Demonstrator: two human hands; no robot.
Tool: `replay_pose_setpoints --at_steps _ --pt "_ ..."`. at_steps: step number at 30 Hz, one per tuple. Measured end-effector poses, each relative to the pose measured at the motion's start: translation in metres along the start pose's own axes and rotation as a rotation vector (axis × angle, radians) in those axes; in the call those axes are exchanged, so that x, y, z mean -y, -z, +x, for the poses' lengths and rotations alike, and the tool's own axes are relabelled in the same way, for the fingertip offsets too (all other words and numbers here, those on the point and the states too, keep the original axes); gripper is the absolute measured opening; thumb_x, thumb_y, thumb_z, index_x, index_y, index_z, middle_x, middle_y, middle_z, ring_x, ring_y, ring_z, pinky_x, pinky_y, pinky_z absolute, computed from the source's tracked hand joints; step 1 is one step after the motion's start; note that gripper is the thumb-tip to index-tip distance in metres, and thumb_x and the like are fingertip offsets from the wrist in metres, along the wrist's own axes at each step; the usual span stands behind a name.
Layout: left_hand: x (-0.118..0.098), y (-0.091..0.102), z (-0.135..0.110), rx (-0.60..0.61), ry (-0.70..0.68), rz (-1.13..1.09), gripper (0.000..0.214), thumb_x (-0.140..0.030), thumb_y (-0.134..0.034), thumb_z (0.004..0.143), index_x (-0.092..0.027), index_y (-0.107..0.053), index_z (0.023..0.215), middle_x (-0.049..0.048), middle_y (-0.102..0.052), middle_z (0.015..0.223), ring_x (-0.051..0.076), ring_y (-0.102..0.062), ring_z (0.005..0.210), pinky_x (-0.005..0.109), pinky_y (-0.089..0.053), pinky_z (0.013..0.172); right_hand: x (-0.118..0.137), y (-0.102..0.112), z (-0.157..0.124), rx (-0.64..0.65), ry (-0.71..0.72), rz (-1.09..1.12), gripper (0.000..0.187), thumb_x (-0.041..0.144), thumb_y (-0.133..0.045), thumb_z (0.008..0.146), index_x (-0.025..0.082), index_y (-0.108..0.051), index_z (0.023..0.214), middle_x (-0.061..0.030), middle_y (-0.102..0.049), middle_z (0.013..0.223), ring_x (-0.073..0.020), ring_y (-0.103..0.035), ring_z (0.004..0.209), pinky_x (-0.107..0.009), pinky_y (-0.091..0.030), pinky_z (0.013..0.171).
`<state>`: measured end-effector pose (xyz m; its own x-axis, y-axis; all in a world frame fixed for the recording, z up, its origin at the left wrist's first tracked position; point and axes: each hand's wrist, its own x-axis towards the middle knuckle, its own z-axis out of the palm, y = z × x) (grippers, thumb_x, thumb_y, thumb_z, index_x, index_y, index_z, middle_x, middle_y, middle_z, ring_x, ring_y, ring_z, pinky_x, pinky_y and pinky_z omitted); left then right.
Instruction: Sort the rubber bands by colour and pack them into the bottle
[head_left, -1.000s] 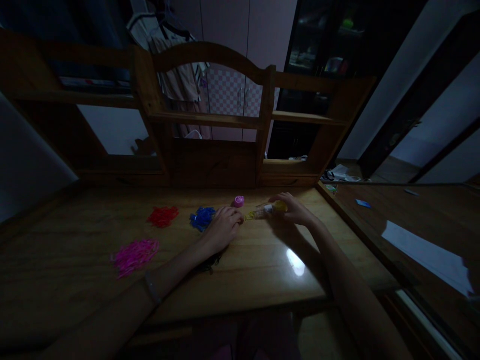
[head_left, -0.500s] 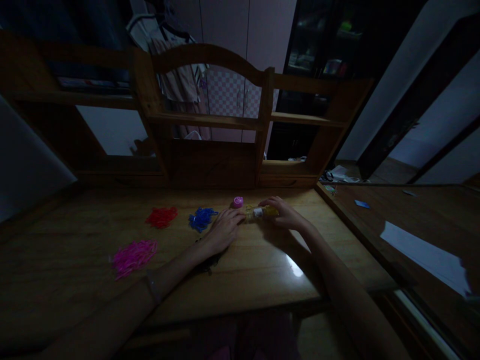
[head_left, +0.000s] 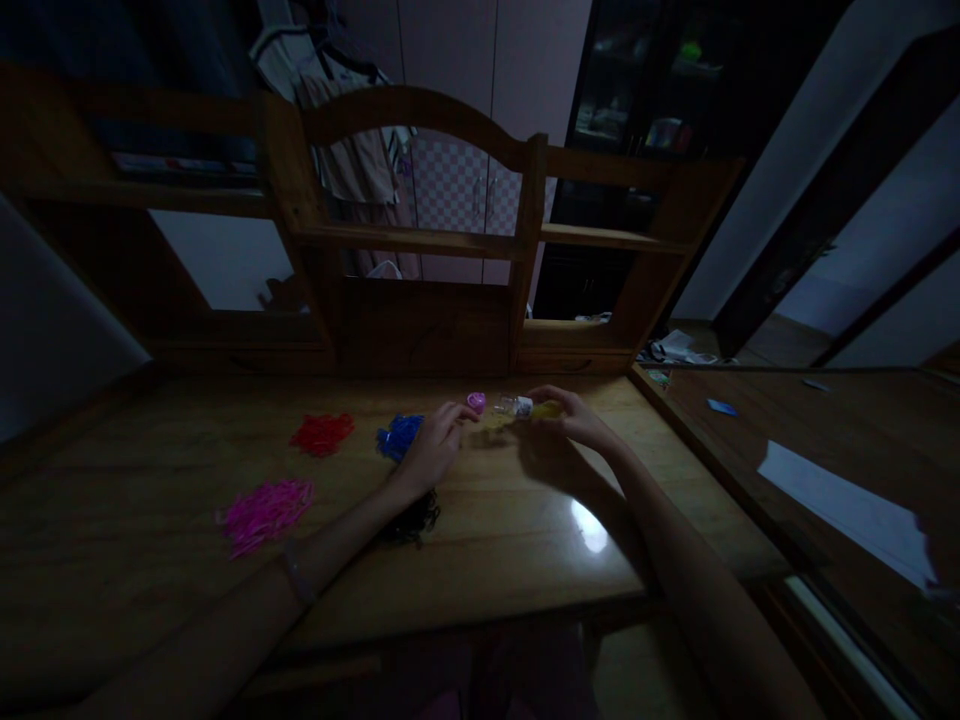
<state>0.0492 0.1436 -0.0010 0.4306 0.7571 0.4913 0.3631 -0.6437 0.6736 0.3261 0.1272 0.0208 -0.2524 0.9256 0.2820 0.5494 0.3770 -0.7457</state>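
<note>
My right hand (head_left: 576,415) is wrapped around a small clear bottle (head_left: 523,407) with a white label. The bottle lies on its side, its mouth pointing left, with yellow bits showing at the end in my palm. Loose yellow bits (head_left: 491,425) lie on the wood below the mouth. My left hand (head_left: 433,448) is left of them, fingers stretched and thumb apart, its fingertips close to a round pink cap (head_left: 476,402); whether they touch it is unclear. Behind that hand sits a blue pile of small bands (head_left: 397,437), partly covered. A black pile (head_left: 416,520) shows under my left wrist.
A red pile (head_left: 322,433) and a pink pile (head_left: 266,513) lie on the left of the wooden desk (head_left: 510,560). A wooden shelf unit (head_left: 427,325) rises along the back edge. On the surface to the right are a white paper strip (head_left: 844,510) and a blue card (head_left: 721,407).
My left hand has drawn back left from the bottle's mouth, covering part of the blue pile. The bottle has shifted slightly right and up in my right hand, and yellow bits now show on the desk.
</note>
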Motion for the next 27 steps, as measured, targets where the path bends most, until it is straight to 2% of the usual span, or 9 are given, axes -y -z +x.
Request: replay_pose_setpoints --at_steps 4,7,11,14,19,27 --pt "0.008 -0.007 -0.002 0.155 -0.094 0.166 0.030 -0.008 -0.043 0.085 -0.022 -0.069 0.091 0.0055 -0.067 0.101 0.023 -0.057 0.105 0.042 -0.044 0.097 -0.015 0.002 0.003 -0.136 0.071 -0.324 0.037 0.019 -0.064 0.072 0.020 -0.062 0.109 -0.0071 -0.062 0.108 -0.0254 -0.053 0.102 -0.040 -0.041 0.091" --pt "0.009 -0.011 -0.004 0.177 -0.167 0.255 0.030 -0.008 -0.045 0.085 -0.022 -0.070 0.094 0.0058 -0.067 0.103 0.023 -0.055 0.107 0.043 -0.042 0.100 -0.026 -0.002 0.011 -0.179 0.081 -0.511 0.041 0.012 -0.061 0.068 0.020 -0.062 0.108 -0.0091 -0.061 0.109 -0.0280 -0.048 0.105 -0.041 -0.039 0.090" --pt "0.010 -0.013 -0.005 0.187 -0.226 0.312 0.029 -0.009 -0.047 0.086 -0.022 -0.069 0.100 0.0062 -0.065 0.108 0.023 -0.053 0.110 0.045 -0.040 0.102 -0.030 -0.014 0.023 -0.273 0.106 -0.653 0.042 0.008 -0.058 0.071 0.020 -0.061 0.111 -0.0110 -0.060 0.114 -0.0299 -0.044 0.110 -0.044 -0.034 0.094" --pt "0.012 -0.014 -0.006 0.189 -0.212 0.342 0.030 -0.010 -0.047 0.087 -0.021 -0.067 0.105 0.0066 -0.065 0.111 0.023 -0.052 0.111 0.045 -0.039 0.103 -0.026 -0.024 0.027 -0.284 0.158 -0.700 0.041 0.007 -0.055 0.075 0.020 -0.060 0.113 -0.0113 -0.060 0.115 -0.0295 -0.042 0.115 -0.043 -0.029 0.099" --pt "0.013 -0.013 -0.008 0.198 -0.196 0.365 0.036 -0.008 -0.044 0.086 -0.019 -0.062 0.115 0.0067 -0.062 0.119 0.023 -0.051 0.114 0.043 -0.038 0.105 -0.018 -0.028 0.024 -0.207 0.277 -0.725 0.049 0.000 -0.049 0.073 0.021 -0.058 0.117 -0.0096 -0.060 0.117 -0.0274 -0.041 0.120 -0.043 -0.024 0.106" --pt "0.011 -0.012 -0.010 0.217 -0.200 0.369 0.037 -0.009 -0.043 0.088 -0.017 -0.060 0.120 0.0084 -0.058 0.129 0.023 -0.048 0.123 0.044 -0.034 0.110 -0.011 -0.026 0.020 -0.166 0.266 -0.669 0.054 -0.002 -0.049 0.066 0.022 -0.059 0.113 -0.0089 -0.062 0.113 -0.0279 -0.043 0.116 -0.043 -0.027 0.102"
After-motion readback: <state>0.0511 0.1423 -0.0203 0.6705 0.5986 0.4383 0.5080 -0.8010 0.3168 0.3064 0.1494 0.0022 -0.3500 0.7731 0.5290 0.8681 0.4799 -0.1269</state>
